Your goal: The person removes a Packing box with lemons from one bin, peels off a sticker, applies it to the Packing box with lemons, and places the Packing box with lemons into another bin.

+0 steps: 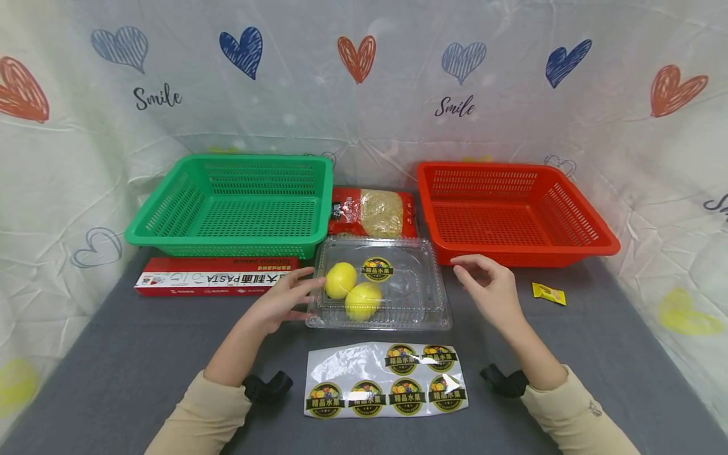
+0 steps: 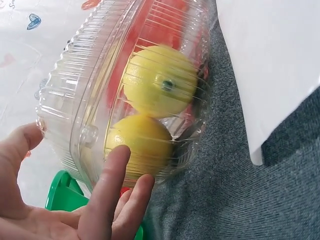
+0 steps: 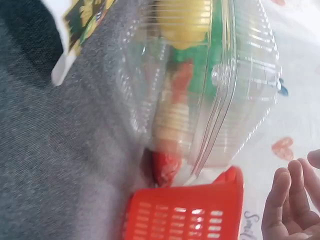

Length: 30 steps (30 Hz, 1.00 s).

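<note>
Closed clear clamshell box [image 1: 380, 284] holding two lemons [image 1: 352, 291], left hand [image 1: 284, 302] fingers [image 2: 112, 195] spread against it, right hand [image 1: 490, 287] fingers loosely spread, green basket [image 1: 233, 205] far left, red basket [image 1: 512, 212] far right.

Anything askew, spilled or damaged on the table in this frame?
Nothing spilled or damaged. The clear clamshell sits closed with two lemons inside. Only a small yellow sachet lies loose, apart from everything, beside the red basket.

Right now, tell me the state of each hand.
Left hand: open, straight fingers touching the clear plastic clamshell box of yellow lemons.
Right hand: open, beside the box, holding nothing.
</note>
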### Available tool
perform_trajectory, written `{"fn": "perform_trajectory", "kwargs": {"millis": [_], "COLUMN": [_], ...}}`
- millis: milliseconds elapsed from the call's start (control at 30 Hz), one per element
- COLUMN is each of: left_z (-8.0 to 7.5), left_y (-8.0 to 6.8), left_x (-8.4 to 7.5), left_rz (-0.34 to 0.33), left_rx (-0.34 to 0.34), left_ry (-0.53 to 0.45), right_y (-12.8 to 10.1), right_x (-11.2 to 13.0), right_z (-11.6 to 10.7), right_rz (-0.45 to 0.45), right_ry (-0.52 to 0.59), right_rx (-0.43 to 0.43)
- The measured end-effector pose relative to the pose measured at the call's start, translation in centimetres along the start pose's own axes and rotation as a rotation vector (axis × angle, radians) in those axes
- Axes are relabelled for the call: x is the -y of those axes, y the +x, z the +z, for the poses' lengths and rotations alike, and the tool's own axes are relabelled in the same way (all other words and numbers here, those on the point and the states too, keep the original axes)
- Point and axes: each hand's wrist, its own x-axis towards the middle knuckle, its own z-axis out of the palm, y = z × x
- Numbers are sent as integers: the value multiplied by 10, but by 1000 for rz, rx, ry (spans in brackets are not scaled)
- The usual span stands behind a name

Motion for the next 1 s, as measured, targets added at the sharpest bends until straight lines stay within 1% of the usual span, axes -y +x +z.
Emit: {"fn": "perform_trajectory", "kwargs": {"millis": [233,400,733,833,1000], "left_z": [-2,-2,0,0,1], "left_y": [2,2,2,3,3], "left_x": [0,-1,-5,-5,-4], "left_rz": [-23,-22,-36,-37,-37], "left_rx": [3,14,38,43,38], "left_ry": [-50,-54,-54,-48,-36], "right_y": [-1,-1,-2,-1,1], "right_x": [-9,-19,-38,-44,-56], "right_z": [-16,-30,-56,-61,-69], "right_rz": [118,210,444,499,576], "right_ry": [67,174,600,725,973], "right_rx": [9,3,23,44,83]}}
